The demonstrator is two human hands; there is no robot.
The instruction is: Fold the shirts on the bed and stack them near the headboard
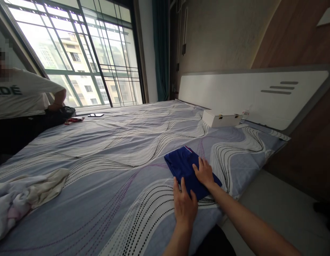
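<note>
A dark blue garment (188,172), folded into a flat rectangle with a red and white trim at its far edge, lies on the bed (100,199). My left hand (184,202) rests at its near left edge, fingers stretched out and apart. On the right part of the cloth lies my right hand (204,172), also with fingers spread and holding nothing. Both hands touch the fabric from above. Part of the garment is covered by my fingers.
A white box (220,119) stands by the headboard (234,92). Crumpled pale clothes (31,195) lie at the left. Beyond them a person in a white shirt (26,92) sits near the window, with a phone (95,115) and a red packet (74,120) close by.
</note>
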